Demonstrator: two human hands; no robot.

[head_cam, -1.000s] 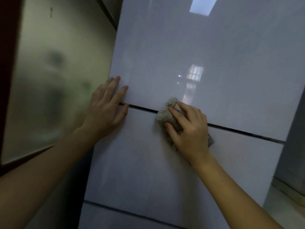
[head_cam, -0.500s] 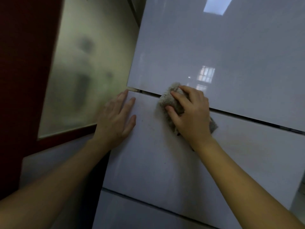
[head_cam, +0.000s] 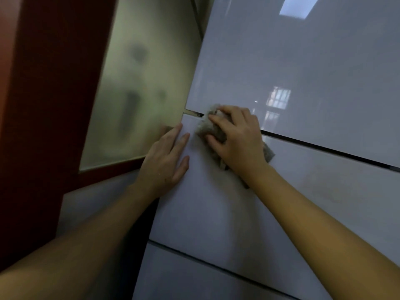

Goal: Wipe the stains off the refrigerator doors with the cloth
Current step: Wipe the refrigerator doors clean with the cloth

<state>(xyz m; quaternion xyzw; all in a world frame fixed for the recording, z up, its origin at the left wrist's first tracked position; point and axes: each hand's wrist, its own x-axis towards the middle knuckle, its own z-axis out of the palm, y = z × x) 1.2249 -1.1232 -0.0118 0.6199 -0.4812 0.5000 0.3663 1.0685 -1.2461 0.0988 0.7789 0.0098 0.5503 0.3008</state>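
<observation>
- The cloth [head_cam: 204,129], a grey fluffy rag, is wadded under the right hand [head_cam: 238,144]. It is pressed on the top left corner of the middle refrigerator door [head_cam: 216,213], right at the dark seam [head_cam: 324,148] below the upper door [head_cam: 303,61]. A tail of it pokes out behind the heel of the hand.
- That hand's fingers [head_cam: 219,122] curl over the wad and the thumb closes on its lower side, so it is held against the panel.
- It looks soft, light and floppy. I'd expect it to crumple rather than lie flat, so it is best taken as a bunch in the palm, with the fingertips bearing down through it.
- The doors are glossy and hard, so the rag should glide easily. Faint brownish smears [head_cam: 320,191] off beyond the right wrist look unwiped to me.
- The left hand [head_cam: 166,163] lies flat just left of the cloth, not touching it. Its fingers are straight and close together on the door's left edge, holding nothing, and I'd guess it is bracing.
- Past those fingertips stands a frosted glass panel [head_cam: 138,83] in a dark red frame [head_cam: 54,94].
</observation>
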